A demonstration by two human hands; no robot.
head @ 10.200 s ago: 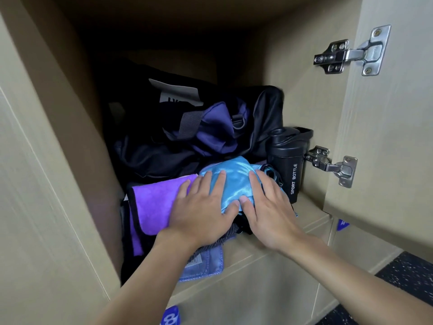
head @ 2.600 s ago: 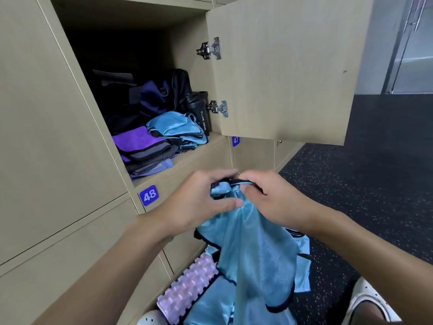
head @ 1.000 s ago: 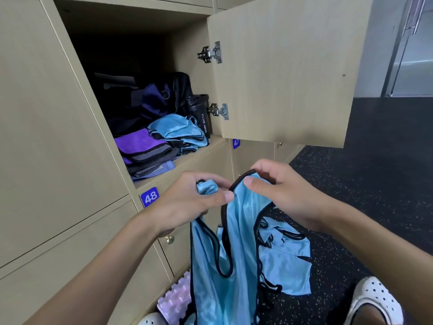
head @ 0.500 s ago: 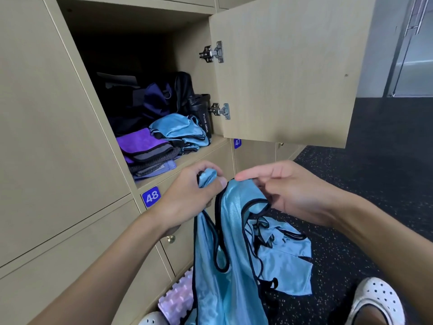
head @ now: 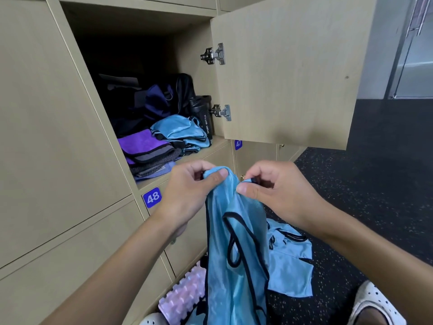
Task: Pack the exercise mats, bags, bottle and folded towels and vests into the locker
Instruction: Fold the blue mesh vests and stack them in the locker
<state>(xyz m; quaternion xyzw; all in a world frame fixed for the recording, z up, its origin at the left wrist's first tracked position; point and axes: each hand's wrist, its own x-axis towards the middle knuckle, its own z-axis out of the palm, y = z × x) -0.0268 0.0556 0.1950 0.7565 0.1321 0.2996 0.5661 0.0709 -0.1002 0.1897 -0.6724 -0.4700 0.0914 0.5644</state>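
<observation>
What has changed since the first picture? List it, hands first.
The left hand and right hand lifted off the folded vest in the locker and drew back out. They now pinch the top of a second vest, hanging unfolded; the right hand was open a moment ago. The bag, bottle, towels and open door stayed put.

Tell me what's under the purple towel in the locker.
Under the purple towel lies a stack of folded cloths, dark grey above pale lilac, only front edges showing. The rest is covered, so their number is unclear.
</observation>
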